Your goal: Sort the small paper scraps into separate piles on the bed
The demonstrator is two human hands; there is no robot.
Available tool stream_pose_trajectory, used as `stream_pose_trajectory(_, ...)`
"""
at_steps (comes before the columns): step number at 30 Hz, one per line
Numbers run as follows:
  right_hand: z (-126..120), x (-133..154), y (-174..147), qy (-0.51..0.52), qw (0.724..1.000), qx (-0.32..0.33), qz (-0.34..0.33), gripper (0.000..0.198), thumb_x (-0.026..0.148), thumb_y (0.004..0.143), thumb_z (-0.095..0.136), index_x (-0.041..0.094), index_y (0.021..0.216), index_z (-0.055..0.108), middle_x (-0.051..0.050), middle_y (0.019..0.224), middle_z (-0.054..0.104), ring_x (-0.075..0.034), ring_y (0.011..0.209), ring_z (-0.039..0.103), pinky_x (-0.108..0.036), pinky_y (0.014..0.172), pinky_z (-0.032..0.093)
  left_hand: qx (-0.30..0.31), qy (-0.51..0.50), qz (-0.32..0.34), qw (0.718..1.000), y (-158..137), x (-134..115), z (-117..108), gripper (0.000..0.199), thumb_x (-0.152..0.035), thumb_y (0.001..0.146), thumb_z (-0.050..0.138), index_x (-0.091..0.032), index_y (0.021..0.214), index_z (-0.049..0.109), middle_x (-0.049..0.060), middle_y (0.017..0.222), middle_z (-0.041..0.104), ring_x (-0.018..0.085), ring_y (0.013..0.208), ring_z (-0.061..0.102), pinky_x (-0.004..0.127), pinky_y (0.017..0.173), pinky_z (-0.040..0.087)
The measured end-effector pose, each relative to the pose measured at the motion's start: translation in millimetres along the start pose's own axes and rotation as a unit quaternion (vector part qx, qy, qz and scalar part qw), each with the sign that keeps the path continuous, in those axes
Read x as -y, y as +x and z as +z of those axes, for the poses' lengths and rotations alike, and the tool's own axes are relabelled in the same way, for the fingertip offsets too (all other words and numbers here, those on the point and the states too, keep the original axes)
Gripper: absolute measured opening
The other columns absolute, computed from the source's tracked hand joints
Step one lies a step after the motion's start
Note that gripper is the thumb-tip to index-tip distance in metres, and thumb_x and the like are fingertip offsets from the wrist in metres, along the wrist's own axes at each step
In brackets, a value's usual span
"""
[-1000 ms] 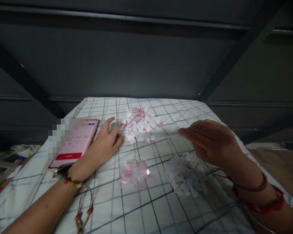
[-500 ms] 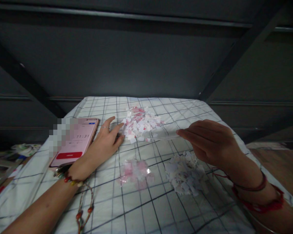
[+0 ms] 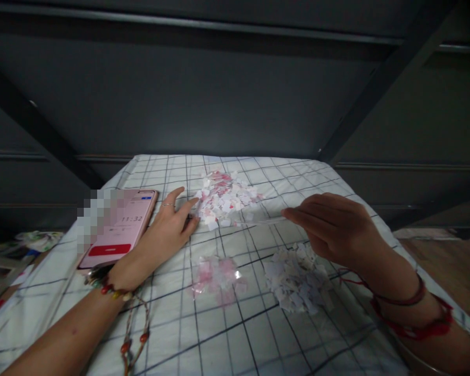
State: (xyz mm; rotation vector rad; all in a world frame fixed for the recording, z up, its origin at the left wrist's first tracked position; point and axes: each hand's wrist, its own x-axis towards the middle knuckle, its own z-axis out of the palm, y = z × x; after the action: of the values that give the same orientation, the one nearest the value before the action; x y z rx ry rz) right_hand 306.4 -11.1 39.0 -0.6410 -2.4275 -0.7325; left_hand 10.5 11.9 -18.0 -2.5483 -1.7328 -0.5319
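My left hand (image 3: 176, 219) lies on the checked cloth with its fingers spread, the fingertips touching the left edge of a mixed heap of small white and pink scraps (image 3: 227, 201). From the right, my right hand (image 3: 329, 224) pinches slim, pale tweezers (image 3: 264, 221), whose tips reach the heap's lower right edge. The tips blur into the cloth, so whether a scrap sits between them cannot be made out. Nearer me lie a small pile of clear and pink plastic bits (image 3: 218, 279) and a larger pile of white paper scraps (image 3: 295, 279), partly below my right hand.
A phone (image 3: 117, 224) with running digits on its screen rests left of my left hand, close to the wrist. The grid-patterned cloth (image 3: 219, 350) covers the table. A dark panelled wall (image 3: 227, 94) stands directly behind the far edge.
Both hands and the piles keep nearly the same places. The phone's digits have moved from 11:31 to 11:32.
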Motion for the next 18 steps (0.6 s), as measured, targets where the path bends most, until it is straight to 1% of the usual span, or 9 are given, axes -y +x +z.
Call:
stream_pose_trajectory(4,4.0,-2.2,-2.5,-0.022,1.000,-0.009,0.011,0.033,-0.002,0.072,0.041,0.016,0.094,0.059,-0.001,0.065,0.060,-0.014,0.060,0.051,-0.028,0.052,0.041,-0.006,-0.001,0.003,1.000,0.1,-0.2,-0.8,0.039,-0.032,0.088,0.039,-0.015,0.122,0.049,0.015,0.136,0.027,0.032,0.122,0.035,0.049,0.099,0.036)
stream_pose_trajectory(8,5.5,-3.6,-6.2,-0.005,0.998,-0.039,0.041,0.033,0.000,0.073,0.046,0.017,0.099,0.056,-0.002,0.070,0.061,-0.015,0.063,0.052,-0.028,0.056,0.042,-0.005,-0.003,-0.004,1.000,-1.4,0.4,-0.8,0.040,-0.033,0.088,0.039,-0.015,0.123,0.048,0.015,0.136,0.025,0.031,0.122,0.036,0.048,0.099,0.036)
stream_pose_trajectory(10,4.8,-4.3,-7.3,-0.007,0.999,-0.035,0.040,0.032,0.001,0.074,0.046,0.018,0.099,0.056,-0.001,0.070,0.060,-0.014,0.063,0.052,-0.028,0.056,0.042,-0.002,-0.002,-0.002,1.000,-2.2,1.0,-1.0,0.041,-0.034,0.088,0.038,-0.014,0.123,0.048,0.016,0.136,0.025,0.032,0.123,0.034,0.049,0.099,0.036)
stream_pose_trajectory(14,2.6,-7.3,-8.9,-0.022,0.999,-0.011,0.028,0.030,0.000,0.074,0.045,0.019,0.095,0.055,0.001,0.064,0.057,-0.013,0.058,0.049,-0.027,0.051,0.038,0.002,-0.001,0.005,1.000,-3.1,1.8,-1.7,0.041,-0.033,0.089,0.037,-0.012,0.123,0.049,0.017,0.135,0.025,0.033,0.124,0.033,0.049,0.100,0.034)
stream_pose_trajectory(18,0.9,-9.1,-10.2,-0.024,0.999,-0.011,0.034,0.029,0.001,0.074,0.045,0.019,0.093,0.055,0.001,0.064,0.056,-0.013,0.057,0.047,-0.027,0.051,0.037,-0.001,0.006,0.007,1.000,-3.0,1.4,-2.6,0.040,-0.033,0.089,0.038,-0.013,0.121,0.050,0.016,0.135,0.027,0.032,0.124,0.033,0.048,0.101,0.033)
